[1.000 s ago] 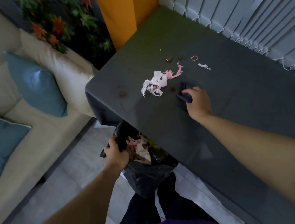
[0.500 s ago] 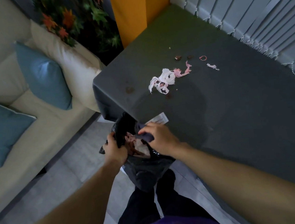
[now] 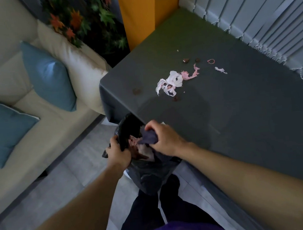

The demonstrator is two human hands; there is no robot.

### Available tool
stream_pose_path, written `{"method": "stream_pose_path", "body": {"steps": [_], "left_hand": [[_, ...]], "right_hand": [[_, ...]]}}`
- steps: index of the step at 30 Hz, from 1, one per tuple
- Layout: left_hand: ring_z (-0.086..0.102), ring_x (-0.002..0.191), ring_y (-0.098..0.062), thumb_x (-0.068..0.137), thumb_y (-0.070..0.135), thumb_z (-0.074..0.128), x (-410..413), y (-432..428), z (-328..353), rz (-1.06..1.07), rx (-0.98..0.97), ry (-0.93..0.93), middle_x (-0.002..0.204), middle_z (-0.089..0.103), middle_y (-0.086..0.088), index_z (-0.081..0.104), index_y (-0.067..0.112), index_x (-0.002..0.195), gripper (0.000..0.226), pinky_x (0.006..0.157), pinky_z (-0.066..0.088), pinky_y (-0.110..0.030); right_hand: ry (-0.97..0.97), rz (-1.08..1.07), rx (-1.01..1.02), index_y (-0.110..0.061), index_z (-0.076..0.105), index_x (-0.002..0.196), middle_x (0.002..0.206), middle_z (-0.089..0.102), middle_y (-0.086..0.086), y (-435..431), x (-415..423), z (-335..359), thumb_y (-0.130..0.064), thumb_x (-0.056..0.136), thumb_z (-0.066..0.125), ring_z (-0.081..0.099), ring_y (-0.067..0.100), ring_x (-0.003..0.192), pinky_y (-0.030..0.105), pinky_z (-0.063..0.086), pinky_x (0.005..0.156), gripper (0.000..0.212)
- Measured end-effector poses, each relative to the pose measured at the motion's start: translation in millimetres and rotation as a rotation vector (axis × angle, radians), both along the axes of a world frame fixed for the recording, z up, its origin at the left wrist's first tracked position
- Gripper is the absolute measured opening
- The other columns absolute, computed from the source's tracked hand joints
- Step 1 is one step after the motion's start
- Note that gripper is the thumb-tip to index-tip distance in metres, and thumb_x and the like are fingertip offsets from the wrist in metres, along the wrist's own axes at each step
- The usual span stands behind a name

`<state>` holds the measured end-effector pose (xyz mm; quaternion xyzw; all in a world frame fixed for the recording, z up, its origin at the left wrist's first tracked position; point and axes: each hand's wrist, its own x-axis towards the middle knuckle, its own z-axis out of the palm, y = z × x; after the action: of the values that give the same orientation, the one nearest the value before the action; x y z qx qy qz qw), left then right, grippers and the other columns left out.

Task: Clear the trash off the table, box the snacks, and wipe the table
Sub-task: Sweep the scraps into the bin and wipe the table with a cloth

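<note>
Over the open mouth of the black bin bag point(image 3: 148, 173) my right grip point(image 3: 164, 138) is curled round a dark blue crumpled wad point(image 3: 149, 138), just above the pink and white scraps inside. My left grip point(image 3: 118, 152) clutches the bag's left rim and holds it open below the worktop point(image 3: 238, 116) edge. The next trash, I judge, is the torn white tissue point(image 3: 170, 83), which lies ahead of my right grip up the worktop, well apart from it. Its pink strip point(image 3: 192, 74) trails off to the far right. The right grip is nearer; the left is tied to the bag. Beyond lie brown crumbs point(image 3: 186, 60), a pink ring point(image 3: 211, 61) and a small white scrap point(image 3: 220, 70), with a brown smear point(image 3: 137, 91) left of the tissue. A cream sofa point(image 3: 29, 125) with blue cushions point(image 3: 48, 76) stands to the left, slatted blinds point(image 3: 266, 13) to the right.
</note>
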<state>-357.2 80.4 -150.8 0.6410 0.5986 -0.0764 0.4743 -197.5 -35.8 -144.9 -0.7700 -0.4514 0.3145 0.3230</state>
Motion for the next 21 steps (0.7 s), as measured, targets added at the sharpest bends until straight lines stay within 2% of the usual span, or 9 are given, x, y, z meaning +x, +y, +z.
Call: {"method": "stream_pose_path", "body": {"steps": [3, 5, 7, 9, 11, 14, 16, 18, 21], "left_hand": [[0.048, 0.116, -0.041, 0.093, 0.004, 0.049, -0.1, 1.0, -0.9, 0.003, -0.001, 0.005, 0.138, 0.038, -0.017, 0.031, 0.029, 0.146, 0.061, 0.09, 0.056, -0.053], [0.047, 0.119, -0.042, 0.093, 0.005, 0.049, -0.1, 0.4, -2.1, 0.011, -0.005, 0.002, 0.139, 0.037, -0.018, 0.03, 0.028, 0.147, 0.062, 0.087, 0.056, -0.048], [0.048, 0.118, -0.041, 0.093, 0.005, 0.05, -0.3, -0.3, -1.6, 0.014, 0.003, 0.001, 0.139, 0.038, -0.019, 0.03, 0.027, 0.147, 0.062, 0.081, 0.056, -0.045], [0.05, 0.114, -0.04, 0.092, 0.006, 0.05, -0.1, 0.6, -1.2, 0.018, -0.001, -0.002, 0.137, 0.04, -0.019, 0.031, 0.028, 0.146, 0.061, 0.079, 0.059, -0.047], [0.052, 0.111, -0.041, 0.092, 0.006, 0.05, 0.9, 0.7, 0.5, 0.018, -0.011, -0.006, 0.136, 0.039, -0.019, 0.03, 0.029, 0.146, 0.062, 0.077, 0.06, -0.049], [0.054, 0.107, -0.042, 0.093, 0.009, 0.053, 4.1, 0.8, 3.3, 0.011, -0.013, -0.008, 0.136, 0.038, -0.018, 0.03, 0.032, 0.146, 0.063, 0.077, 0.061, -0.053], [0.054, 0.109, -0.043, 0.092, 0.009, 0.054, 6.8, 1.9, 3.9, 0.019, 0.003, -0.011, 0.137, 0.038, -0.018, 0.031, 0.032, 0.146, 0.063, 0.08, 0.06, -0.056], [0.054, 0.109, -0.044, 0.091, 0.005, 0.052, 9.1, 3.7, 3.2, 0.019, 0.01, -0.009, 0.137, 0.038, -0.02, 0.031, 0.031, 0.146, 0.064, 0.082, 0.059, -0.057], [0.051, 0.11, -0.04, 0.092, 0.004, 0.05, 9.6, 6.8, 1.7, 0.011, 0.011, -0.01, 0.138, 0.038, -0.02, 0.031, 0.03, 0.148, 0.065, 0.085, 0.058, -0.053]], "right_hand": [[-0.132, -0.351, 0.166, -0.011, 0.067, 0.094, 0.095, 0.065, 0.007, -2.4, 28.6, -1.1, -0.008, 0.068, 0.076, 0.061, 0.023, 0.087, 0.028, 0.047, 0.078, 0.027], [-0.252, -0.507, 0.078, -0.012, 0.072, 0.102, 0.107, 0.065, 0.005, -6.6, 52.0, -9.5, -0.012, 0.079, 0.072, 0.06, 0.023, 0.097, 0.02, 0.038, 0.084, 0.023], [-0.371, -0.436, -0.066, -0.013, 0.07, 0.117, 0.124, 0.062, 0.003, -13.1, 61.3, -21.7, -0.017, 0.087, 0.064, 0.054, 0.027, 0.109, 0.022, 0.033, 0.093, 0.031], [-0.402, -0.282, -0.079, -0.01, 0.069, 0.121, 0.131, 0.06, 0.005, -16.2, 51.2, -28.8, -0.011, 0.086, 0.061, 0.048, 0.03, 0.112, 0.03, 0.038, 0.102, 0.036], [-0.376, -0.126, 0.016, -0.007, 0.071, 0.117, 0.127, 0.064, 0.008, -17.9, 28.3, -31.9, -0.004, 0.08, 0.064, 0.05, 0.032, 0.106, 0.038, 0.045, 0.098, 0.038], [-0.261, 0.148, 0.128, -0.008, 0.074, 0.112, 0.116, 0.07, 0.006, -19.7, -3.7, -29.2, -0.006, 0.074, 0.063, 0.054, 0.029, 0.098, 0.03, 0.044, 0.093, 0.039], [-0.227, 0.225, 0.149, -0.009, 0.075, 0.108, 0.11, 0.071, 0.005, -19.6, -12.2, -24.6, -0.009, 0.074, 0.062, 0.056, 0.028, 0.096, 0.028, 0.044, 0.09, 0.037], [-0.213, 0.084, 0.182, -0.01, 0.075, 0.104, 0.106, 0.07, 0.005, -15.8, -6.6, -21.1, -0.008, 0.072, 0.062, 0.057, 0.027, 0.094, 0.027, 0.044, 0.09, 0.035], [-0.254, -0.27, 0.159, -0.01, 0.073, 0.102, 0.103, 0.067, 0.005, -10.3, 18.1, -17.0, -0.004, 0.074, 0.061, 0.057, 0.027, 0.094, 0.026, 0.042, 0.088, 0.031]]}}
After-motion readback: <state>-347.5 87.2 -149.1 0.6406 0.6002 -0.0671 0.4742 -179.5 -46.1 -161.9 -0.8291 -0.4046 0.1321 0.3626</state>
